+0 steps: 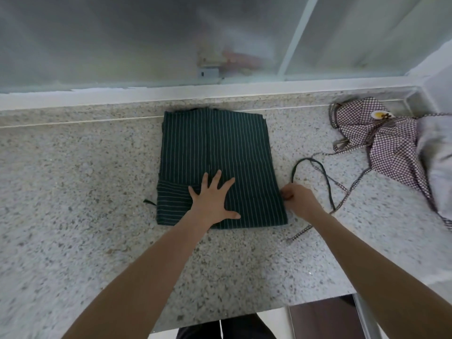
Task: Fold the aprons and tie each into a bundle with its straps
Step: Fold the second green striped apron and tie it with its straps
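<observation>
A dark green apron with thin white stripes (217,148) lies folded into a rectangle on the speckled stone counter (85,187). My left hand (212,199) presses flat on its near part, fingers spread. My right hand (299,200) pinches the apron's dark strap (315,167) at the fold's right edge; the strap loops out to the right over the counter. A short end of the other strap (149,202) pokes out at the left edge. A purple-and-white checked apron (391,145) lies crumpled at the far right, its thin straps trailing toward my right arm.
A frosted glass window with a white frame (171,94) runs along the back of the counter. Pale grey cloth (437,167) lies at the right edge by the checked apron. The counter's front edge is close to my body.
</observation>
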A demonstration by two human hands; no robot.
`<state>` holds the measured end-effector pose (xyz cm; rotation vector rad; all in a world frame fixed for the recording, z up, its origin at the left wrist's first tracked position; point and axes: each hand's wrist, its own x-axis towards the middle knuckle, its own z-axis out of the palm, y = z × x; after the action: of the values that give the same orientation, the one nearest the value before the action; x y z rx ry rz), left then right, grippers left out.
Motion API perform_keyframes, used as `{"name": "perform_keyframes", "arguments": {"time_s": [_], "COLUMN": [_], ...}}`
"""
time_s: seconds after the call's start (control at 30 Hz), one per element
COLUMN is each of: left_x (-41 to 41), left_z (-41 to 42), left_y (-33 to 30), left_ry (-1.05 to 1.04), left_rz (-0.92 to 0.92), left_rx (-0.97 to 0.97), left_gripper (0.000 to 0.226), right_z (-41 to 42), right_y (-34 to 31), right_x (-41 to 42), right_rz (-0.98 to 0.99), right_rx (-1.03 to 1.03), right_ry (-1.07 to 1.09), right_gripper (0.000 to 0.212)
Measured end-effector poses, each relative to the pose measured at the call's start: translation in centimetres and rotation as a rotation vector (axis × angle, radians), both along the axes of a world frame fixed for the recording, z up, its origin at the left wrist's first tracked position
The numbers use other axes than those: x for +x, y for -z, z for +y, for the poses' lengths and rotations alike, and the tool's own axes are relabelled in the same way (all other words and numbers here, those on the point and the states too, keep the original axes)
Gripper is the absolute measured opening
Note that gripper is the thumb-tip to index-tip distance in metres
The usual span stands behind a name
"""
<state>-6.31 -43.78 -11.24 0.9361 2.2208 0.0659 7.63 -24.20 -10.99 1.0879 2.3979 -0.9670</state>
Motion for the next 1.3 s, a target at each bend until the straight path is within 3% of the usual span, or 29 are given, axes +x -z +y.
{"name": "perform_keyframes", "arguments": {"time_s": [0.17,0.3,0.57,0.67,0.73,0.83,0.93,1.13,1.3], "left_x": [0.6,0.7,1.1,3.0,4.8,6.0,5.4,3.5,3.2], "left_z": [-0.2,0.1,0.6,2.9,5.4,8.6,8.8,5.3,3.8], "left_y": [1.0,1.2,0.5,-1.0,-2.0,-1.9,-0.8,0.4,0.9], "left_ry": [-0.036,-0.053,-0.005,0.151,0.084,-0.115,-0.157,-0.365,-0.256], "left_rz": [-0.02,-0.019,0.031,0.16,0.088,-0.088,-0.133,-0.315,-0.317], "left_rx": [-0.027,-0.033,-0.046,0.25,0.452,0.305,0.212,0.368,0.435], "left_gripper": [0.105,0.106,0.105,0.071,0.04,0.047,0.033,0.008,0.027], "right_z": [-0.4,-1.0,-1.4,-1.7,-1.9,-1.9,-1.7,-1.4,-1.8], "right_y": [-0.1,0.2,-0.1,0.1,0.1,0.3,0.5,1.2,1.4], "right_x": [0.9,1.2,1.3,1.0,0.9,1.0,1.2,1.6,1.8], "right_rz": [0.091,0.016,0.055,0.085,0.102,0.105,0.14,0.163,0.232], "right_rx": [-0.15,-0.016,0.064,0.039,0.046,0.045,-0.015,-0.044,-0.028], "right_ry": [0.05,-0.064,-0.051,-0.002,0.017,0.069,0.121,0.127,0.072], "right_gripper": [0.031,0.027,0.023,0.022,0.022,0.016,0.008,0.01,0.025]}}
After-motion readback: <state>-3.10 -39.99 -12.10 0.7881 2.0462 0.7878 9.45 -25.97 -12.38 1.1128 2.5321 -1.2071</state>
